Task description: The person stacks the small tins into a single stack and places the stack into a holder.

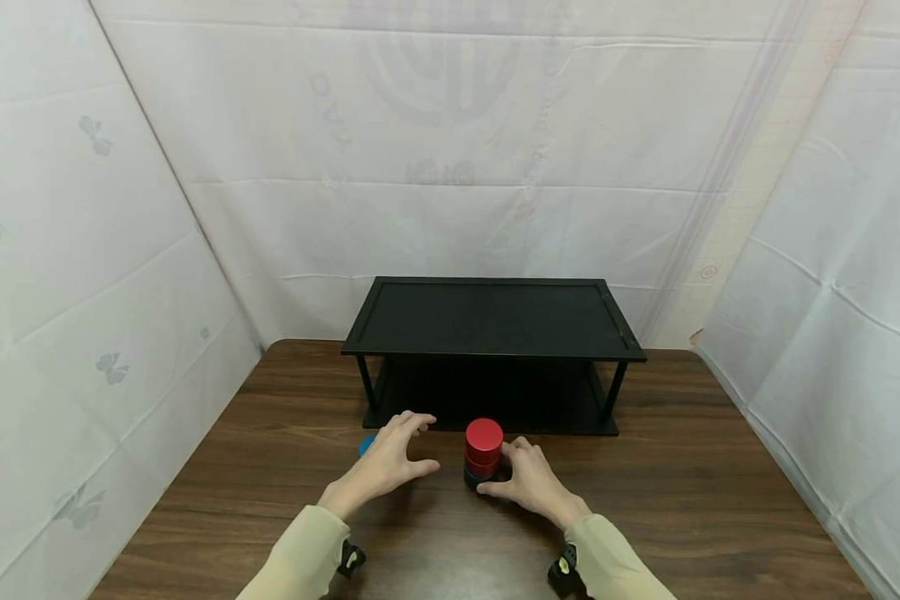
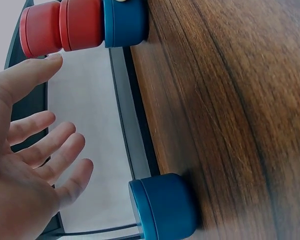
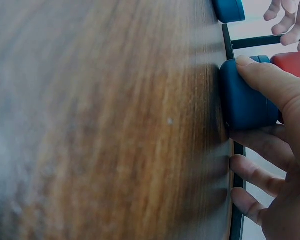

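Note:
A red canister [image 1: 484,442] stands upright on top of a dark blue canister [image 3: 247,100], the two forming a small stack on the table. My right hand [image 1: 532,483] holds the blue lower one near its base, thumb on the near side and index finger on the far side. To the left, my left hand [image 1: 386,462] is raised with its fingers spread, apart from the stack and holding nothing. A second blue canister [image 2: 167,207] rests on the table beyond that hand, which partly hides it in the head view.
Behind the canisters stands a black two-level rack [image 1: 495,317] with thin posts. The brown wooden table [image 1: 682,500] is bordered by white cloth sheets [image 1: 450,208] at the back and both sides.

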Motion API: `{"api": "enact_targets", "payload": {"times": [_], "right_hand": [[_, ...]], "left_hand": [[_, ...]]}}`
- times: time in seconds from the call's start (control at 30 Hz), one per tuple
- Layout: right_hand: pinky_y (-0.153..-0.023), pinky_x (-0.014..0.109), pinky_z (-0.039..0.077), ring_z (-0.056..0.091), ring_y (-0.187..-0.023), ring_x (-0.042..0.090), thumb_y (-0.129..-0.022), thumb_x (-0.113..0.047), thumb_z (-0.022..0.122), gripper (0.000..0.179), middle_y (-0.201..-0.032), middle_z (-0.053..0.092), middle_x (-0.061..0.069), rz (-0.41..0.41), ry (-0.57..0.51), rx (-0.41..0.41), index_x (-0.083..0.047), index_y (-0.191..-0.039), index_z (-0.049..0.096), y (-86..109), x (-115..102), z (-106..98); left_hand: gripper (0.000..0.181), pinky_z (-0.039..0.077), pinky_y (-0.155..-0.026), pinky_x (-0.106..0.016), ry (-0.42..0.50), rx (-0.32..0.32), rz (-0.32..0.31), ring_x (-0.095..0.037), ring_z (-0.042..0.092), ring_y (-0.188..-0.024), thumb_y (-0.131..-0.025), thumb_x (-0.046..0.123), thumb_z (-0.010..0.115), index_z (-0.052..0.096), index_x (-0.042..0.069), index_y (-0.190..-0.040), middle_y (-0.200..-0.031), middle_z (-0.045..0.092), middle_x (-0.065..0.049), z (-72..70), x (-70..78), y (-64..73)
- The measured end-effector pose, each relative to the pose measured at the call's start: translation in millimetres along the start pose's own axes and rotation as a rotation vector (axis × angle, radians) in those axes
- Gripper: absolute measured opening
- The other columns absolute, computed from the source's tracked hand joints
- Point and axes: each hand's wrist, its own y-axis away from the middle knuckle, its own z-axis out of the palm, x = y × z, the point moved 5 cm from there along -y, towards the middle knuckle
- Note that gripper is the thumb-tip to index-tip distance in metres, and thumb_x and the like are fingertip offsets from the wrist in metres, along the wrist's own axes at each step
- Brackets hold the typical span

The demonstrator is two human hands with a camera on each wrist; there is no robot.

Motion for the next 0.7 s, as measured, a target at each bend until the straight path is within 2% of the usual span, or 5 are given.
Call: {"api": "enact_targets", "payload": {"times": [0.3,0.47,0.7], "right_hand": [[-0.087,0.040,0.039,0.047,-0.092,0.010,-0.075,-0.046,0.079,0.058,-0.100,0.061,-0.003,-0.006,-0.010,-0.002,-0.014,-0.121,0.064,-0.3,0.0,-0.7],[-0.088,0.040,0.038,0.047,-0.094,0.011,-0.075,-0.045,0.080,0.058,-0.101,0.063,-0.002,-0.007,-0.011,0.003,-0.014,-0.121,0.065,-1.5,0.4,-0.8],[-0.091,0.043,0.039,0.048,-0.095,0.013,-0.075,-0.045,0.080,0.059,-0.101,0.061,-0.001,-0.005,-0.011,-0.003,-0.013,-0.121,0.064,0.0,1.5,1.0]], "left_hand": [[0.060,0.049,-0.090,-0.041,-0.019,0.019,-0.018,-0.022,0.055,-0.111,-0.080,0.024,0.079,0.054,0.014,-0.133,-0.117,0.058,0.000,-4.8,-3.9,1.3],[0.059,0.045,-0.093,-0.045,-0.016,0.031,-0.015,-0.024,0.054,-0.109,-0.079,0.022,0.080,0.055,0.012,-0.131,-0.116,0.059,-0.002,-7.4,-4.8,1.7],[0.057,0.043,-0.096,-0.048,-0.029,0.045,-0.018,-0.021,0.053,-0.108,-0.079,0.022,0.080,0.056,0.012,-0.130,-0.115,0.059,-0.002,-8.4,-6.4,2.7]]}}
